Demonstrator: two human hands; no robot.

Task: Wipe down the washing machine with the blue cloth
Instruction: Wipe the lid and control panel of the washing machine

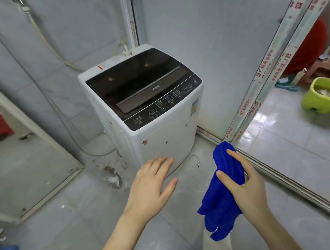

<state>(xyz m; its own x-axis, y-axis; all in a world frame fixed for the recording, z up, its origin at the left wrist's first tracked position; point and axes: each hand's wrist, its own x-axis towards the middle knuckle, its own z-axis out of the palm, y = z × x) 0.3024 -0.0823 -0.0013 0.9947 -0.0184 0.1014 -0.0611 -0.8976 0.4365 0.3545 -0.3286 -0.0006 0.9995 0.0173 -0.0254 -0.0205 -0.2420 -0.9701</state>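
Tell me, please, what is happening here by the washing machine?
A person stands facing the white washing machine, whose dark lid is closed. The right hand grips the bunched blue cloth, held in the air short of the machine. The left hand is open, fingers spread, reaching toward the machine's front. The cloth is not yet on the machine, so wiping has not started.
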